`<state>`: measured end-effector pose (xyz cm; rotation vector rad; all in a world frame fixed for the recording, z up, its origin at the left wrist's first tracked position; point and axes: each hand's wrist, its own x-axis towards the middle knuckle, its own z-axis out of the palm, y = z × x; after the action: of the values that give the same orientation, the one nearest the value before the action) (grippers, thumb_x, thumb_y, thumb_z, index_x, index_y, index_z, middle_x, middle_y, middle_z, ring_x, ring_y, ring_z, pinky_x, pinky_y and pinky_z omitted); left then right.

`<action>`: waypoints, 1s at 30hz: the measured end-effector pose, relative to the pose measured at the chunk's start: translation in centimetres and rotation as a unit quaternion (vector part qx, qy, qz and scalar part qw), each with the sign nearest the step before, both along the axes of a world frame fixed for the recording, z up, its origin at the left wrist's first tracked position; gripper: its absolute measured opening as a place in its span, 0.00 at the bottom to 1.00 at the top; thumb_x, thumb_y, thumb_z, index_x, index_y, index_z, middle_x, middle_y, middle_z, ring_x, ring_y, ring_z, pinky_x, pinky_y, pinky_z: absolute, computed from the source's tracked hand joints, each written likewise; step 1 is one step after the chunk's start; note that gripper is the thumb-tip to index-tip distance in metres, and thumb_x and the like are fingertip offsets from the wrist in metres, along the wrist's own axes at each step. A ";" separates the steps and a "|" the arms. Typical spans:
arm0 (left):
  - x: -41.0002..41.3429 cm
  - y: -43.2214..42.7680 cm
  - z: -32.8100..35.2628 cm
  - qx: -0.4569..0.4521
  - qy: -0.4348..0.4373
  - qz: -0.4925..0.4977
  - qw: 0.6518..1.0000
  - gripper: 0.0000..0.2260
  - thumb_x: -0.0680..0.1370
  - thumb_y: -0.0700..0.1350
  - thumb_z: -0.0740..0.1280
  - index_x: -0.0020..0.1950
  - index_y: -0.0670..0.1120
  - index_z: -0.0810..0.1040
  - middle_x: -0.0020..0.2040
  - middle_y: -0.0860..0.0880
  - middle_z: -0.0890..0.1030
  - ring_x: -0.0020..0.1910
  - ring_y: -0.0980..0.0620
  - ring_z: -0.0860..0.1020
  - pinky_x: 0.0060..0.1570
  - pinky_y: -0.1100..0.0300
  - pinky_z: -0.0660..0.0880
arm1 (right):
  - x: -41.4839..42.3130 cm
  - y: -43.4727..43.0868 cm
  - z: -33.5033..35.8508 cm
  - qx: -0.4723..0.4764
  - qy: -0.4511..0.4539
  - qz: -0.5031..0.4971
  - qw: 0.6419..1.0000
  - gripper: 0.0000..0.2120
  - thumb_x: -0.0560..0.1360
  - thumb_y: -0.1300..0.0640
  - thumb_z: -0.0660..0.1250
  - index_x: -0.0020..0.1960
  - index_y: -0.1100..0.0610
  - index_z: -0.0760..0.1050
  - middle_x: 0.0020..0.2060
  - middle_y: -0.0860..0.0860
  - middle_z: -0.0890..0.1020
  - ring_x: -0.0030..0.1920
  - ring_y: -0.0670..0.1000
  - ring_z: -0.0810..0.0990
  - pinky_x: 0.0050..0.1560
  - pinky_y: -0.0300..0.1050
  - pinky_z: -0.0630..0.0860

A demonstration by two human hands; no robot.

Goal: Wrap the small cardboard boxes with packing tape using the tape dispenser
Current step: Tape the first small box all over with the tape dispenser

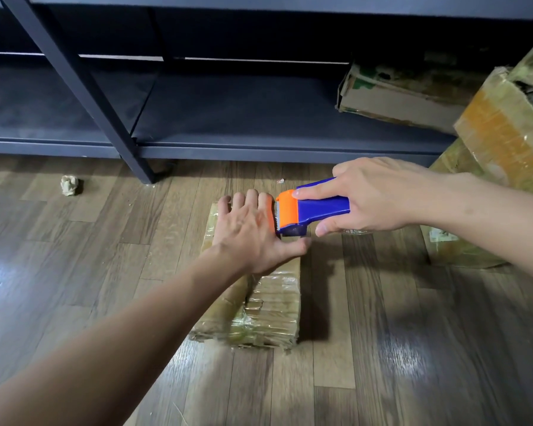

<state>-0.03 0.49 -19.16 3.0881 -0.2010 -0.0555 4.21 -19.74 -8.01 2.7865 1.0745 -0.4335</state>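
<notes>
A small cardboard box [268, 302] lies on the wooden floor [74, 272], in the middle of the frame. It is brown and long. Shiny tape is already on it, and the tape looks wrinkly at the near end.

The left hand [253, 229] comes in from the lower left. It lies flat on the far end of the box. Its fingers are straight and spread out, so it is open and pressing down. The thumb sticks out to the right, just under the tape tool.

The right hand [376, 198] comes in from the right side. It is closed around the tape dispenser [314, 210] and holds it tight. One finger lies along the top, and the thumb is under it. The dispenser is blue with an orange front. The orange front has small teeth, and it sits right next to the left hand's fingers, over the far end of the box.

Behind the hands, in the upper part of the frame, is a dark shelf [228, 118] with a slanted leg. A squashed flat box [397, 93] lies on the shelf at the upper right. Big boxes [505, 124] with tape on them are stacked at the right edge. A little paper ball [70, 185] lies on the floor at the left, well apart from the box.
</notes>
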 end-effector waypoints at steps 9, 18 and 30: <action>0.1 1.4 -0.2 -0.042 0.002 0.000 0.999 0.48 0.63 0.84 0.49 0.64 0.47 0.71 0.57 0.49 0.74 0.59 0.46 0.73 0.68 0.47 0.64 | -0.6 -1.8 0.2 0.031 0.033 -0.023 0.999 0.34 0.68 0.22 0.52 0.73 0.24 0.53 0.39 0.44 0.69 0.38 0.44 0.70 0.34 0.38 0.60; 0.2 3.3 0.5 -0.083 0.036 0.019 0.996 0.57 0.58 0.87 0.44 0.68 0.46 0.69 0.59 0.50 0.71 0.63 0.45 0.70 0.69 0.45 0.62 | -0.5 -3.5 -1.2 0.062 0.043 -0.057 0.996 0.36 0.67 0.20 0.52 0.73 0.24 0.52 0.39 0.44 0.70 0.37 0.44 0.70 0.34 0.38 0.60; 1.3 6.1 2.2 -0.305 0.138 0.143 0.932 0.41 0.56 0.78 0.58 0.60 0.53 0.69 0.60 0.53 0.70 0.65 0.45 0.68 0.69 0.34 0.64 | -0.3 -1.4 -4.4 0.091 0.023 -0.070 0.993 0.38 0.68 0.21 0.51 0.76 0.29 0.54 0.40 0.44 0.67 0.37 0.45 0.70 0.34 0.39 0.61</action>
<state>1.30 6.59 -16.92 2.4215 0.2073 -0.3418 3.95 -21.16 -12.40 3.0398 0.9774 -0.4378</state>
